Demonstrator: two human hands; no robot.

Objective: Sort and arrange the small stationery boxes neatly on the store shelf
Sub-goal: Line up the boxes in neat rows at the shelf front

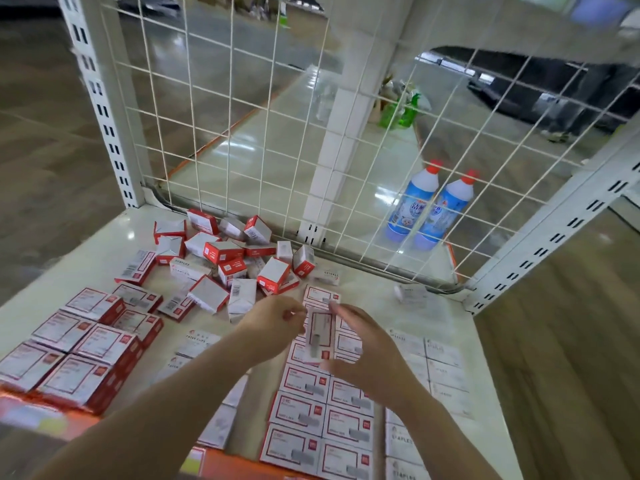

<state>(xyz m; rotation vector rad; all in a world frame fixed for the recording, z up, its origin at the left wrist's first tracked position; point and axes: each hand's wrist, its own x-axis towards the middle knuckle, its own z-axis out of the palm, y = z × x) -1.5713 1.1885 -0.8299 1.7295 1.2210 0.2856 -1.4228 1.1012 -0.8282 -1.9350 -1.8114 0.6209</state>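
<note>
2 hands, left hand (pixel 273 323) and right hand (pixel 363 355), pinched 1 small box (pixel 318 336) in their fingers; 2 blue bottles (pixel 429 207) stood behind the wire mesh (pixel 242 109).

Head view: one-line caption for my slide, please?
Both hands hold a red-and-white staple box above neat rows, jumbled pile behind.

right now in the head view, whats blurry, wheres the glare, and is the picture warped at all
Head view: motion blur smears both hands, left hand and right hand, and the box held between them; the box labels are mostly unreadable. Ceiling-light glare streaks the glossy floor behind the wire mesh. Wide-angle distortion splays the shelf uprights outward and bends the frame edges; the top right corner is smeared.
</note>
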